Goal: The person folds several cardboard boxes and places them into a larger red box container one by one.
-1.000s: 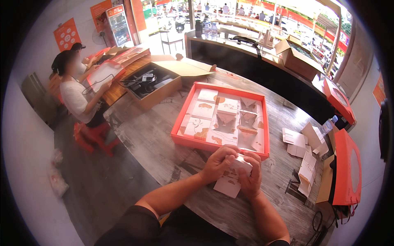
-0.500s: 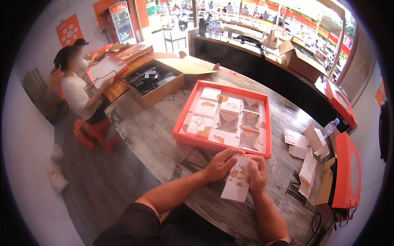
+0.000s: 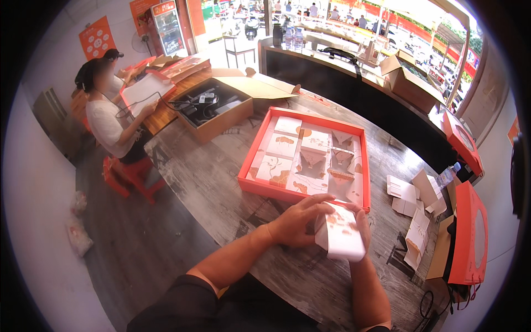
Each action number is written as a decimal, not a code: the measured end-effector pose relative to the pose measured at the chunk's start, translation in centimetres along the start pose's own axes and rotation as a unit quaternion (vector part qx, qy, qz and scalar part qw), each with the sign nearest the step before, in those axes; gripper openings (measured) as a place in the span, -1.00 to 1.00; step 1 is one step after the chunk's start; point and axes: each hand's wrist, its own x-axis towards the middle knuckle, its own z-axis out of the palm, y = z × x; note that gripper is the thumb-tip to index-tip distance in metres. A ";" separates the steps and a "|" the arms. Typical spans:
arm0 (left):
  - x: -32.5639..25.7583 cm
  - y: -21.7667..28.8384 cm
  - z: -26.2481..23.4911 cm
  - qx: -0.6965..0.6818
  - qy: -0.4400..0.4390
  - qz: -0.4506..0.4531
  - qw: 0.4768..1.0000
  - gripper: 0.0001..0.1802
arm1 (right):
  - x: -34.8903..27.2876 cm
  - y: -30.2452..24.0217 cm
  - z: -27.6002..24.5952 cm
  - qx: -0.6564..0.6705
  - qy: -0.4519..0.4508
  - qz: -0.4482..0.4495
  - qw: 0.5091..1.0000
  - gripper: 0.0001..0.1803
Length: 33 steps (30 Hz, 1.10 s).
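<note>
Between my hands is a small white cardboard box (image 3: 344,231) with a gold-brown print, its near end slightly blurred. My left hand (image 3: 300,222) grips its left side, thumb below and fingers along the upper edge. The right hand (image 3: 362,227) closes on the opposite side, its fingers mostly hidden behind the cardboard. Just beyond them lies a large red gift box (image 3: 247,186), open at the top. Inside it are several white printed small boxes (image 3: 277,145) and, on the right, folded inserts with open compartments (image 3: 341,161).
Loose white folded cartons (image 3: 416,229) lie to the right, near a plastic bottle (image 3: 447,175) and a standing red lid (image 3: 469,238). At the back left sits a brown carton with cables (image 3: 221,123). Two people (image 3: 108,119) work at the far left beside a red stool (image 3: 135,178).
The flat white carton has opened out into a box shape and tilted up between my hands. My left hand has shifted down along its left side. The view has shifted slightly.
</note>
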 end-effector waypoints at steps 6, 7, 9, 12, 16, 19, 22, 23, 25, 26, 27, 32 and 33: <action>-1.0 -1.6 -0.1 -0.035 0.074 -0.101 0.992 -0.28 | 0.0 1.3 0.1 -0.211 -0.049 -0.237 0.947 -0.20; -1.2 -1.7 -0.1 -0.047 0.083 -0.116 0.989 -0.27 | -0.3 1.2 0.4 -0.235 -0.065 -0.240 0.940 -0.22; -1.1 -1.5 0.0 -0.081 0.091 -0.135 0.983 -0.27 | -1.1 0.3 1.8 -0.283 -0.098 -0.242 0.923 -0.23; -1.2 -1.0 0.2 -0.166 0.074 -0.162 0.970 -0.25 | -1.2 0.6 2.5 -0.290 -0.081 -0.267 0.915 -0.25; -1.2 -0.8 0.4 -0.168 0.060 -0.143 0.974 -0.26 | -1.1 1.1 1.8 -0.285 -0.082 -0.255 0.920 -0.30; -0.9 -0.9 0.2 -0.095 0.050 -0.087 0.990 -0.37 | -1.0 1.1 0.9 -0.305 -0.095 -0.249 0.914 -0.35; -1.1 -1.4 0.3 -0.095 0.047 -0.069 0.992 -0.57 | -1.0 0.9 0.9 -0.340 -0.103 -0.254 0.899 -0.48; -1.1 -1.5 0.4 -0.103 0.049 -0.067 0.991 -0.65 | -1.0 0.6 1.3 -0.354 -0.105 -0.262 0.892 -0.54; -1.1 -1.9 0.5 -0.096 0.047 -0.058 0.993 -0.73 | -0.9 0.3 1.5 -0.384 -0.107 -0.274 0.875 -0.64; -1.0 -1.9 0.6 -0.093 0.046 -0.054 0.993 -0.76 | -0.9 0.1 1.4 -0.401 -0.108 -0.277 0.867 -0.69; -1.1 -2.0 0.6 -0.084 0.039 -0.062 0.994 -0.76 | -0.9 0.0 1.3 -0.417 -0.108 -0.280 0.858 -0.73; -0.9 -1.6 0.5 -0.043 0.047 -0.091 0.994 -0.75 | -0.8 0.5 1.3 -0.393 -0.090 -0.279 0.872 -0.83; -0.8 -1.7 0.8 -0.051 0.063 -0.100 0.992 -0.76 | -0.8 0.6 1.4 -0.386 -0.086 -0.275 0.876 -0.83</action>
